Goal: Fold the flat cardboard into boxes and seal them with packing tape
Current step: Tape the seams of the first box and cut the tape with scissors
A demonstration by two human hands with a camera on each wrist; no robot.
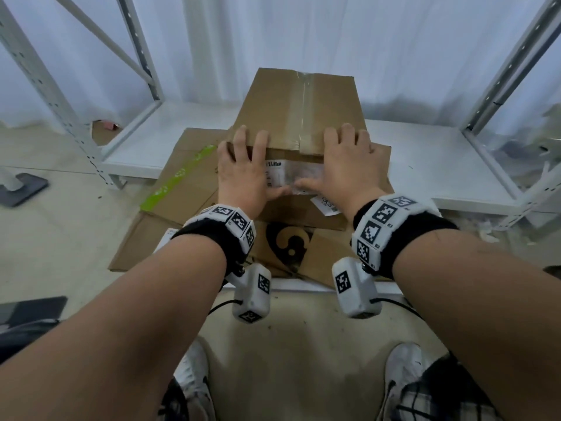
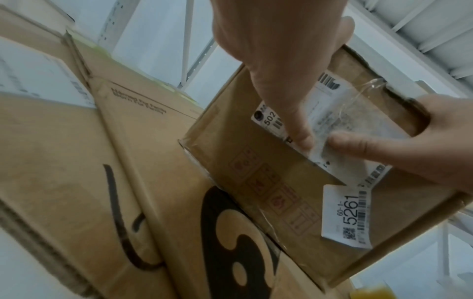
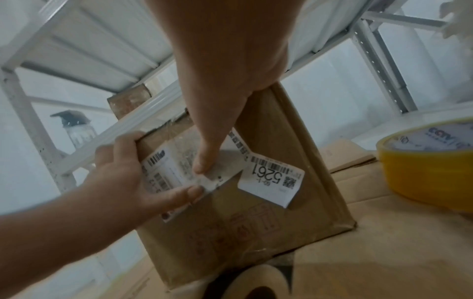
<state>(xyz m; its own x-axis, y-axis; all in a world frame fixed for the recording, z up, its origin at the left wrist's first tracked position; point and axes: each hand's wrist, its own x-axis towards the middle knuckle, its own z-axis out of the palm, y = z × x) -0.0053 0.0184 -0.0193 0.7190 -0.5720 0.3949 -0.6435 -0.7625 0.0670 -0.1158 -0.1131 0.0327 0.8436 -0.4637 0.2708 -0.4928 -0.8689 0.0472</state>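
Head view: the cardboard box [image 1: 299, 138] stands on a pile of flat cardboard [image 1: 182, 189] laid on the floor in front of a white shelf [image 1: 425, 165]. The left hand [image 1: 243, 168] and the right hand [image 1: 349, 165] each grip its near upper edge, fingers hooked over the top panel, thumbs on the front face. A strip of old tape [image 1: 303, 107] runs along the top seam. To square the box, keep both grips level and press evenly, so the panel folds on its crease and not beside it.

Left wrist view: the left thumb [image 2: 294, 113] presses the shipping label [image 2: 330, 119] on the front face; the right thumb [image 2: 358, 145] meets it from the other side. A second label [image 2: 345, 214], marked 5261, hangs partly loose. Press on cardboard rather than on loose paper.

Right wrist view: a yellow tape roll [image 3: 430, 161] rests on the flat cardboard just beside the box, within reach for sealing. The image is blurred, so whether the box is fully squared cannot be judged here.
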